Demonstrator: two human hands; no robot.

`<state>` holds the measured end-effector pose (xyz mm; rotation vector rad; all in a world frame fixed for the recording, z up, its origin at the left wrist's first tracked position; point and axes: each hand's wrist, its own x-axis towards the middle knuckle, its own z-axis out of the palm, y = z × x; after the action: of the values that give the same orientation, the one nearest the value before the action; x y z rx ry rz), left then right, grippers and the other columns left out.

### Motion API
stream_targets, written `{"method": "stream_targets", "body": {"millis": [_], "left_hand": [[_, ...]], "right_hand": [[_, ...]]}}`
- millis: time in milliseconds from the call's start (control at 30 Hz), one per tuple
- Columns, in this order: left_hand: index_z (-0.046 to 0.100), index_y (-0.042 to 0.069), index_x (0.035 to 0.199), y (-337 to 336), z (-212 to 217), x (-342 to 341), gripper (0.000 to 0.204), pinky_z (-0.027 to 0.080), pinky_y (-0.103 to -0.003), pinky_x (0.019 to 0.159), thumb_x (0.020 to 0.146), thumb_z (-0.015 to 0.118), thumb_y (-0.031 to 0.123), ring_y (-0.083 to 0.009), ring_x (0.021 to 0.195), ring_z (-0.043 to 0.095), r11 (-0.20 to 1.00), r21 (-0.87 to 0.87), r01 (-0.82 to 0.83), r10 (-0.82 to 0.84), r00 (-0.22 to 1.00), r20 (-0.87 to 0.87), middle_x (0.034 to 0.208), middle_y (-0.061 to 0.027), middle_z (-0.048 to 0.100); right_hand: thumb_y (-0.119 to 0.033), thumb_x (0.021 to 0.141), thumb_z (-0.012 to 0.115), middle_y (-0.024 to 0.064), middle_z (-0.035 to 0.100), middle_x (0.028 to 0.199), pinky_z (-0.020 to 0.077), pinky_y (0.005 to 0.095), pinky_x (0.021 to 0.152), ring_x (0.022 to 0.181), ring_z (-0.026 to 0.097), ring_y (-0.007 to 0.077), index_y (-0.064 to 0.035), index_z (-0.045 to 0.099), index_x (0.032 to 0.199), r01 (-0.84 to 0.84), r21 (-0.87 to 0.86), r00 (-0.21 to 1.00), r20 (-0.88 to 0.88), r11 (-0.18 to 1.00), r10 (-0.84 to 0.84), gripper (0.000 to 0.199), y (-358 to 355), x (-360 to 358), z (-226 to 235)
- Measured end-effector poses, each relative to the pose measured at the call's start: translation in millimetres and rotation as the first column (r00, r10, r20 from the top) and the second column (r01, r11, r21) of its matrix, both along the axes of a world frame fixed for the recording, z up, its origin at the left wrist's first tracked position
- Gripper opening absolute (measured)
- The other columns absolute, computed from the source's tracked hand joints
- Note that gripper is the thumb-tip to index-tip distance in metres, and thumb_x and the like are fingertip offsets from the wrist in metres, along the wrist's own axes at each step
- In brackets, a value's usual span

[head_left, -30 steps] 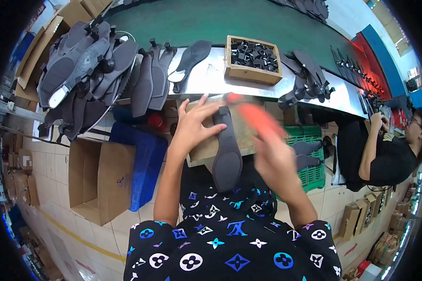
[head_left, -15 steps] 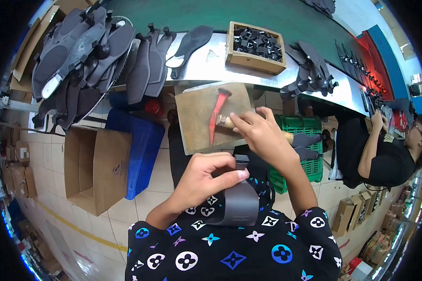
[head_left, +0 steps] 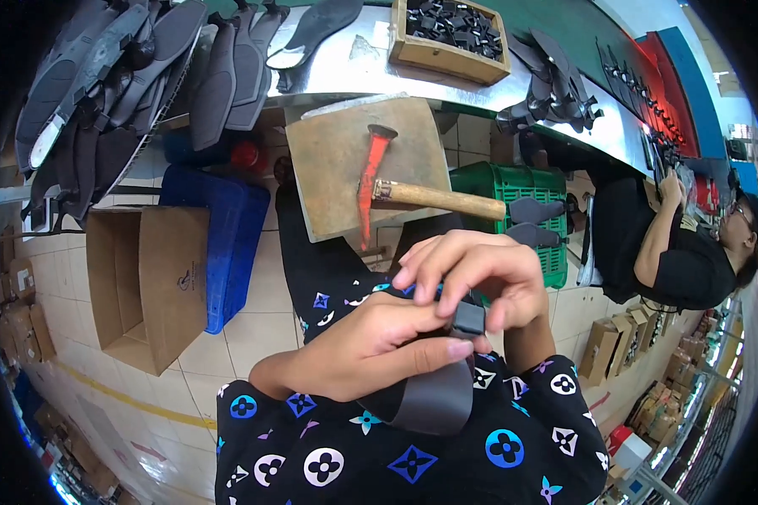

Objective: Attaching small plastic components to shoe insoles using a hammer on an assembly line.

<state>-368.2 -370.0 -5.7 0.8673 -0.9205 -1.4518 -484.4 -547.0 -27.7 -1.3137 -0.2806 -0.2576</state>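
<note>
- left hand (head_left: 370,345) and right hand (head_left: 480,278) together, both clamped on a grey sole (head_left: 434,396) close above the lap
- red-headed hammer (head_left: 396,189) flat on wooden board (head_left: 337,168), untouched, beyond the hands

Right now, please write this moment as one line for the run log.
left hand: holds grey sole | right hand: pinches sole's black clip | hammer: lies on wooden board

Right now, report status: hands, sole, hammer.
Left hand and right hand both gripping grey sole close to chest. Hammer lies untouched on wooden block. Nothing between hands and block.
</note>
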Motion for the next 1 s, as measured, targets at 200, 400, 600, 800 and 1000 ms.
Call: {"method": "stream_targets", "body": {"millis": [200, 400, 600, 800, 1000], "left_hand": [[0.067, -0.003, 0.092, -4.2, -5.7, 1.2, 0.024, 0.040, -0.033, 0.056, 0.099, 0.064, 0.020, -0.0184, 0.059, 0.056, 0.984, -0.127, 0.128, -0.119, 0.990, 0.074, 0.069, -0.0109, 0.057], [0.067, -0.002, 0.091, -15.5, 2.5, -2.8, 0.021, 0.043, -0.034, 0.059, 0.097, 0.066, 0.018, -0.0201, 0.062, 0.056, 0.964, -0.222, -0.146, 0.192, 0.961, 0.199, 0.073, -0.0117, 0.058], [0.065, 0.000, 0.121, -51.9, -21.6, -14.3, 0.043, 0.039, -0.049, 0.105, 0.086, 0.070, 0.025, -0.0393, 0.122, 0.051, 0.522, -0.795, -0.308, 0.826, -0.051, 0.562, 0.128, -0.0131, 0.062], [0.054, -0.004, 0.134, -83.3, -23.3, -17.5, 0.053, 0.034, -0.049, 0.111, 0.094, 0.065, 0.029, -0.0429, 0.134, 0.044, 0.668, -0.664, -0.335, 0.743, 0.261, 0.616, 0.139, -0.0216, 0.054], [0.055, -0.004, 0.132, -109.9, -32.1, -23.7, 0.044, 0.034, -0.048, 0.112, 0.096, 0.060, 0.019, -0.0403, 0.134, 0.045, 0.755, -0.542, -0.369, 0.651, 0.322, 0.688, 0.139, -0.0207, 0.054]], "right_hand": [[-0.024, 0.081, 0.078, 0.0161, 0.064, 0.100, 0.0507, 0.0370, 0.075, 0.085, 0.062, 0.0303, 0.0030, 0.070, 0.096, -0.058, -0.276, 0.994, 0.071, 0.959, 0.081, 0.032, -15.1, -7.7, 29.7], [-0.024, 0.081, 0.080, 0.0202, 0.056, 0.124, 0.0509, 0.0394, 0.092, 0.110, 0.061, 0.0310, 0.0049, 0.056, 0.128, -0.082, -0.354, 0.995, -0.085, 0.931, 0.055, 0.060, -27.8, -9.3, 51.4], [-0.012, 0.086, 0.078, 0.0136, 0.060, 0.124, 0.0491, 0.0345, 0.095, 0.114, 0.061, 0.0232, 0.0005, 0.035, 0.144, 0.248, -0.290, 0.837, -0.416, 0.924, -0.355, 0.073, 13.0, -62.7, 16.3], [-0.016, 0.100, 0.062, 0.0062, 0.064, 0.112, 0.0489, 0.0271, 0.090, 0.098, 0.062, 0.0128, 0.0035, 0.043, 0.138, 0.914, -0.187, 0.269, -0.389, 0.361, -0.881, 0.047, -53.4, -153.9, -49.2], [-0.026, 0.098, 0.066, 0.0164, 0.064, 0.120, 0.0511, 0.0307, 0.088, 0.104, 0.063, 0.0176, 0.0076, 0.048, 0.135, 0.426, -0.889, -0.397, -0.016, -0.169, -0.918, 0.053, -173.8, -256.3, -200.7]]}}
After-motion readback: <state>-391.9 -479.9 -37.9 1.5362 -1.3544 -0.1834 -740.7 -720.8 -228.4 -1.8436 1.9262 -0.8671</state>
